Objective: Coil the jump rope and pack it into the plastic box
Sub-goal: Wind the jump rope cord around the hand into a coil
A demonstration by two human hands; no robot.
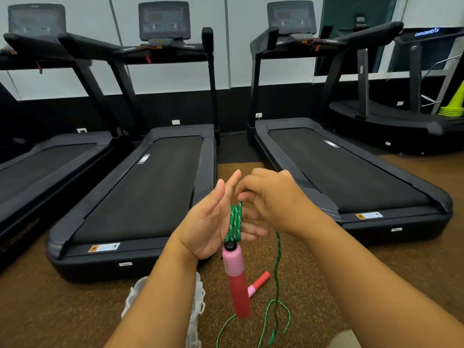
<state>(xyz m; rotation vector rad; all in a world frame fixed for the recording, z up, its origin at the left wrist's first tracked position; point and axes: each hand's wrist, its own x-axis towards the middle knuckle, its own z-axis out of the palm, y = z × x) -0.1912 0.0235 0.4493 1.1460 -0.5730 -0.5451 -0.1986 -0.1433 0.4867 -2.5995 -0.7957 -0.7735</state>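
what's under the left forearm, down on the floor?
The clear plastic box, on the brown floor. Only its edges show either side of the left forearm; its middle and inside are covered. The jump rope trails down to the floor right of it.

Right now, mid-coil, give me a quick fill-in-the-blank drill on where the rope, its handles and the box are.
1. The braided jump rope wound around the left hand is ___ in colour.
2. One pink-and-red foam handle hangs below that hand; the other pink-and-red handle lies on the ___.
3. The clear plastic box is partly hidden under the ___ forearm.

Missing words: green; floor; left.
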